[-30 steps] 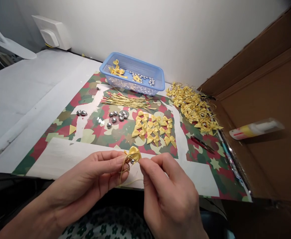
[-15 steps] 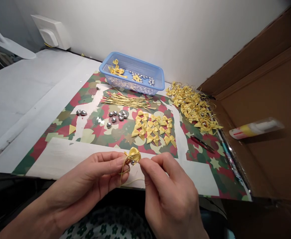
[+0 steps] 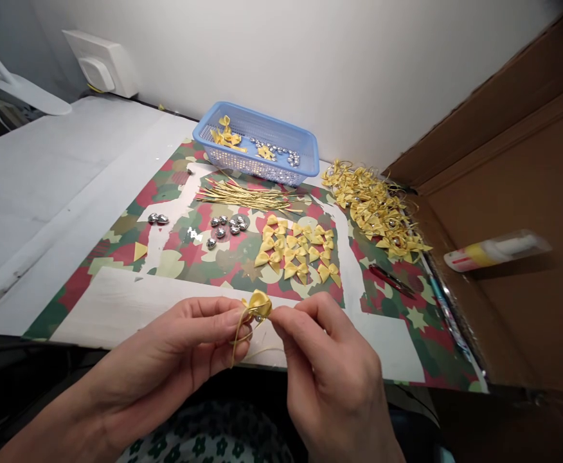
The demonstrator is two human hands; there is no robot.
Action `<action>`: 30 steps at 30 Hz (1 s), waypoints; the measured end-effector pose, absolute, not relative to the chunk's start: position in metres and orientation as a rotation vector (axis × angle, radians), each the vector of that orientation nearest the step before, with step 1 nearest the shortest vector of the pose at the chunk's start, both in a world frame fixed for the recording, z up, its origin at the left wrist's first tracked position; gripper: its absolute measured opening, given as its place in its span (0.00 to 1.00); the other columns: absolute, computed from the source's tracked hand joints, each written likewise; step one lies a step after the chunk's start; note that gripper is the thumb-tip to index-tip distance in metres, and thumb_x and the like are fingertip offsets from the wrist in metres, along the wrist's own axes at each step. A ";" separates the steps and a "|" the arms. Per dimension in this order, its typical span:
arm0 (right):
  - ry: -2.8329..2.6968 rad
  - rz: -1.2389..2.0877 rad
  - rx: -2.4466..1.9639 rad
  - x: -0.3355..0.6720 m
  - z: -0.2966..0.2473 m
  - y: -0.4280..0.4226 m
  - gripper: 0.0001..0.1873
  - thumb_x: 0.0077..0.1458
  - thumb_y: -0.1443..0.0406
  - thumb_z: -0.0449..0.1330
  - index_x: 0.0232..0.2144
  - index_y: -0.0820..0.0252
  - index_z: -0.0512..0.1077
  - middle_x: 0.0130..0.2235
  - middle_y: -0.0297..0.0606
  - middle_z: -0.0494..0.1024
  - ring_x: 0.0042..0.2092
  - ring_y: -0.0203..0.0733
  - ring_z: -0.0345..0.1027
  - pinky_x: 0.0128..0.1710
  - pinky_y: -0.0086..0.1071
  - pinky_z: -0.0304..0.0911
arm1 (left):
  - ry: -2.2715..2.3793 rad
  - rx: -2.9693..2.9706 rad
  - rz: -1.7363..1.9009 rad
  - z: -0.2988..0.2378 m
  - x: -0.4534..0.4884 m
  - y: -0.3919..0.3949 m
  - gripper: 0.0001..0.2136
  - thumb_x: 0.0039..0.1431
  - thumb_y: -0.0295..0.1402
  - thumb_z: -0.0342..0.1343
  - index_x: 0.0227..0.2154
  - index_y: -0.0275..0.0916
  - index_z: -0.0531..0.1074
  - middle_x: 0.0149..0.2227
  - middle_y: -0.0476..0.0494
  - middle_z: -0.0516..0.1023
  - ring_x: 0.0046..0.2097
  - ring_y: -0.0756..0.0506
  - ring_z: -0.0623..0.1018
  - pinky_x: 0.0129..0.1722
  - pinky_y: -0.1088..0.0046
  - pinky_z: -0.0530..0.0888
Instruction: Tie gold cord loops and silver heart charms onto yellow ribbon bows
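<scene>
Between the fingertips of my left hand (image 3: pixel 209 331) is a yellow satin bow (image 3: pixel 261 303), pinched at its left side. A small silver bell (image 3: pixel 258 317) shows just under the bow, partly hidden. Thin gold cord (image 3: pixel 236 337) loops around the bow and hangs below it. My right hand (image 3: pixel 330 360) is closed, thumb and forefinger pinching the cord at the bow's right edge; the exact grip is hidden. Beyond my hands, several yellow bows (image 3: pixel 297 249) lie in rows, with loose silver bells (image 3: pixel 221 232) to their left and a bundle of gold cords (image 3: pixel 247 195) behind.
A blue basket (image 3: pixel 257 170) at the back holds bows and bells. To the right lie a heap of finished bows with cords (image 3: pixel 368 202), dark red snips (image 3: pixel 391 280) and a white-and-yellow bottle (image 3: pixel 493 251) against a cardboard panel (image 3: pixel 513 173). A lamp base (image 3: pixel 28 93) stands far left.
The bow has tilted slightly between my fingers, so less of the bell shows beneath it. Both hands keep their pinch and have barely moved.
</scene>
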State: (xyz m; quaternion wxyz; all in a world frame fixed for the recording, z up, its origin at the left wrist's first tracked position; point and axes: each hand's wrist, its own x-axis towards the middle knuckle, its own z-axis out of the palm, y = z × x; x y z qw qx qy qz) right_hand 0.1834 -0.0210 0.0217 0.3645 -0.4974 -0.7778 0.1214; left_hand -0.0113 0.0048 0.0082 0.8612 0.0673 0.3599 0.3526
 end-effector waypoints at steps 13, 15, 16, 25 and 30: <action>-1.831 0.429 -1.223 0.176 0.013 -0.019 0.11 0.66 0.78 0.58 0.36 0.66 0.79 0.30 0.32 0.65 0.29 0.32 0.62 0.27 0.25 0.61 | 0.673 0.225 0.672 0.011 -0.014 0.007 0.05 0.61 0.26 0.74 0.34 0.29 0.86 0.33 0.44 0.82 0.33 0.53 0.78 0.37 0.83 0.81; -1.815 0.423 -1.215 0.175 0.012 -0.019 0.11 0.66 0.78 0.58 0.36 0.65 0.78 0.30 0.32 0.64 0.29 0.31 0.62 0.27 0.24 0.61 | 0.671 0.252 0.660 0.011 -0.014 0.006 0.06 0.61 0.28 0.74 0.32 0.29 0.85 0.31 0.44 0.81 0.33 0.52 0.77 0.37 0.83 0.80; -1.813 0.427 -1.213 0.175 0.012 -0.019 0.11 0.66 0.78 0.58 0.36 0.65 0.78 0.30 0.32 0.64 0.29 0.31 0.62 0.28 0.24 0.60 | 0.676 0.257 0.659 0.011 -0.013 0.006 0.07 0.61 0.29 0.74 0.32 0.29 0.85 0.31 0.45 0.80 0.33 0.52 0.77 0.37 0.83 0.79; -1.800 0.465 -1.158 0.180 0.002 -0.022 0.15 0.66 0.79 0.55 0.44 0.59 0.76 0.32 0.31 0.63 0.30 0.32 0.60 0.27 0.26 0.58 | 0.736 0.313 0.688 0.008 -0.011 0.000 0.07 0.63 0.32 0.73 0.31 0.33 0.85 0.31 0.45 0.81 0.34 0.51 0.76 0.37 0.81 0.78; -1.869 0.470 -1.148 0.187 0.004 -0.022 0.19 0.66 0.80 0.54 0.48 0.57 0.78 0.33 0.32 0.62 0.31 0.33 0.61 0.27 0.26 0.59 | 0.702 0.282 0.673 0.011 -0.011 0.001 0.07 0.64 0.31 0.72 0.31 0.32 0.84 0.31 0.45 0.81 0.33 0.52 0.76 0.37 0.82 0.77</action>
